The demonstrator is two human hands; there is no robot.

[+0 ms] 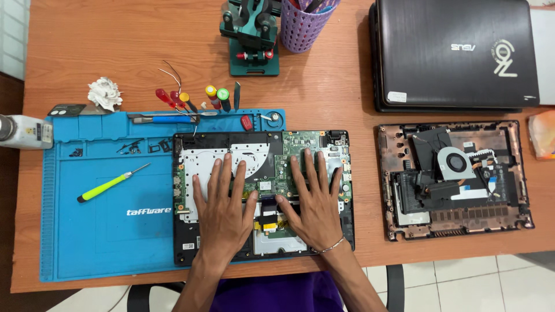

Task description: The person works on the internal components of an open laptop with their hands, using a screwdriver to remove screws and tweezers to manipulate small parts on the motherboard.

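Nearest the camera, the person's left hand (222,211) and right hand (312,202) lie palm down on an opened laptop (263,193), fingers spread flat and gripping nothing. Both press on the exposed insides, the left over the pale metal plate on the left half, the right over the green circuit board (289,162) towards the right, as if to steady the machine or feel that its parts sit flush. A thin bracelet circles the right wrist.

The laptop rests half on a blue work mat (104,231), its right part on the bare wooden table (347,86). The mat probably guards the parts and stops screws rolling off. On the mat to the left, well apart from the hands, lies a yellow-green screwdriver (110,184).

To the right, apart from the laptop, sits a removed bottom cover (454,179) with a fan (457,163) in it.

Further off, along the mat's far edge, lie several screwdrivers with red and yellow handles (193,99), kept within reach, and a crumpled white tissue (104,92). Farthest away stand a green holder (250,37), a purple mesh cup (306,23) of tools and a closed dark laptop (457,55).
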